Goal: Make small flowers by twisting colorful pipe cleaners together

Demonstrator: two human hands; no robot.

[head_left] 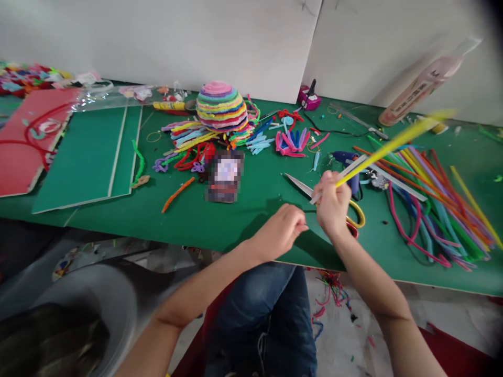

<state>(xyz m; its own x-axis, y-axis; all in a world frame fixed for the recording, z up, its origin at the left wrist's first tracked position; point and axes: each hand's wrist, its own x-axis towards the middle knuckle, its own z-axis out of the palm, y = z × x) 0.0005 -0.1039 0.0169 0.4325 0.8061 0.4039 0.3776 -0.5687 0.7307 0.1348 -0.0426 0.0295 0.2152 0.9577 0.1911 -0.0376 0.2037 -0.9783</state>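
Observation:
My right hand [333, 201] is closed around a long yellow pipe cleaner [396, 142], which slants up to the right over the table. My left hand [283, 230] hovers just left of it with fingers curled and pinched; what it holds, if anything, is too small to make out. Scissors [302, 186] with yellow handles lie on the green table [259, 209] right behind my right hand, blades pointing left. A blue glue gun [346, 159] rests a little farther back.
A striped multicoloured dome [221, 106] stands at the back among cut pipe-cleaner pieces. A bundle of long coloured pipe cleaners [440, 204] lies at right. Green boards [88, 157] and a red sheet [27, 141] lie at left. A bottle [420, 86] leans at back right.

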